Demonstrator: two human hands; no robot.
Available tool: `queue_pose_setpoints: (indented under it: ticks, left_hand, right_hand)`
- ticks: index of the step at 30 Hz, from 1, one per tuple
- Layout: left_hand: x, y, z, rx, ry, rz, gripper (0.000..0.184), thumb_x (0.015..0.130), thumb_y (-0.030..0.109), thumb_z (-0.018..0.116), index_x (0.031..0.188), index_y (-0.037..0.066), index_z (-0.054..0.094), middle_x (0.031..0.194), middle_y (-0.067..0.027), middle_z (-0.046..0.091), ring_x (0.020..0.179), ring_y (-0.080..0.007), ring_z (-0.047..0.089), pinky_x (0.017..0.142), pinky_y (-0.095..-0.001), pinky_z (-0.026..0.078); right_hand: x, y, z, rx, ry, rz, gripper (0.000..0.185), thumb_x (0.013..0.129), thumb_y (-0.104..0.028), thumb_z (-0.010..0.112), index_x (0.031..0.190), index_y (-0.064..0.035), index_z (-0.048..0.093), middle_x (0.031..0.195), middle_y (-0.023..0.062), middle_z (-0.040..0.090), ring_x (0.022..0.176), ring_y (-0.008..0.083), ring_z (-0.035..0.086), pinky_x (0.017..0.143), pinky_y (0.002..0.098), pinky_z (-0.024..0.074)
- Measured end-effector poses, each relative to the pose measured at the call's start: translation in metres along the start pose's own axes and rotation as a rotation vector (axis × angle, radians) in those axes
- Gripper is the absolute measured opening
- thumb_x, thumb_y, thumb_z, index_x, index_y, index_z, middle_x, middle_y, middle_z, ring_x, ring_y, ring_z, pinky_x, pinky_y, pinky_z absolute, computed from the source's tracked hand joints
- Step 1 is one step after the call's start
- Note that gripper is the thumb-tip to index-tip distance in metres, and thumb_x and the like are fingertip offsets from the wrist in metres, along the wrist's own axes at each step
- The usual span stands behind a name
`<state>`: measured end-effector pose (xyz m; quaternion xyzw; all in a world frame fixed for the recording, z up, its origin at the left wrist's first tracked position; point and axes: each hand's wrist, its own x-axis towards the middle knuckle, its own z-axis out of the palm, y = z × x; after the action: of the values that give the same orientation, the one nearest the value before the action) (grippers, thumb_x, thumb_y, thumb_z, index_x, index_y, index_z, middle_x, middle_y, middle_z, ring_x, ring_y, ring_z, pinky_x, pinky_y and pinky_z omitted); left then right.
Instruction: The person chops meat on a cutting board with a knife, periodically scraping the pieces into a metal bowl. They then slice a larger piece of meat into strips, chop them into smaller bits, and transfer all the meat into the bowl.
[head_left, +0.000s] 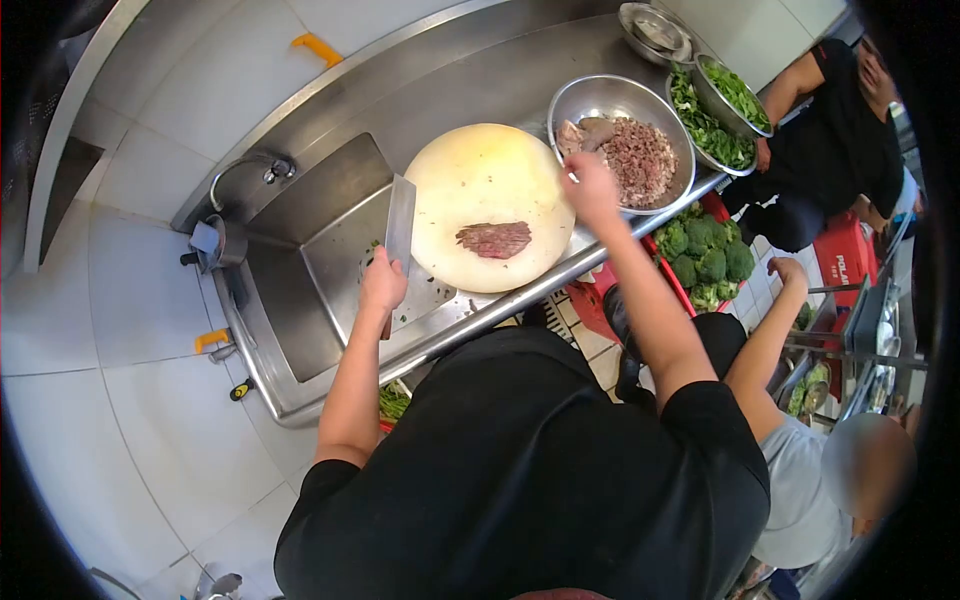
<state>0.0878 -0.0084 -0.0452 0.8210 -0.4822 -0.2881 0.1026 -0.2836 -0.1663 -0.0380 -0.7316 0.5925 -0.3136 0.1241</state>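
My left hand (383,283) is closed around the handle of a cleaver (400,220), its broad blade upright along the left edge of the round cutting board (480,180). A piece of dark red sliced meat (494,239) lies on the lower part of the board. My right hand (596,192) is at the board's right edge, by the rim of a metal bowl (568,97). Motion blurs its fingers, and whether they hold anything is unclear. Inside the bowl are chopped meat (645,155) and larger pale pieces (573,138).
The board rests on a steel counter beside a sink basin (310,300) with a faucet (240,175). Bowls of leafy greens (738,98) stand at the right. Below the counter, broccoli (708,250) fills a red crate. Two other people are at the right, one in black (835,140), one in grey (800,490).
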Motion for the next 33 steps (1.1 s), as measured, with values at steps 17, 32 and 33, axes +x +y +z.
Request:
queue_pose_setpoints:
  ticks: [17,32,33]
  left_hand:
    - [-0.055,0.043,-0.009,0.11,0.034,0.068,0.033,0.106,0.023,0.05,0.133,0.004,0.051,0.098,-0.0358,0.071,0.097,-0.0566,0.067,0.089,-0.0637,0.051]
    - [-0.074,0.064,0.022,0.257,-0.105,0.128,0.025,0.105,0.021,0.05,0.122,0.003,0.049,0.092,-0.0358,0.07,0.091,-0.0556,0.068,0.085,-0.0654,0.051]
    - [-0.077,0.066,0.02,0.278,-0.11,0.141,0.024,0.105,0.02,0.05,0.121,0.003,0.049,0.092,-0.0349,0.071,0.092,-0.0552,0.068,0.085,-0.0651,0.051]
  right_hand:
    - [-0.092,-0.045,0.08,-0.114,-0.49,-0.459,0.077,0.089,-0.053,0.071,0.14,0.0025,0.055,0.133,0.0208,0.056,0.125,0.0365,0.052,0.107,0.0499,0.0402]
    - [-0.057,-0.08,0.108,0.241,-0.519,-0.382,0.017,0.09,-0.016,0.066,0.098,-0.0019,0.071,0.103,0.0171,0.067,0.106,0.035,0.064,0.096,0.0445,0.0545]
    - [-0.056,-0.08,0.112,0.227,-0.541,-0.371,0.017,0.09,-0.016,0.066,0.099,-0.0019,0.071,0.104,0.0172,0.067,0.106,0.0348,0.064,0.096,0.0443,0.0545]
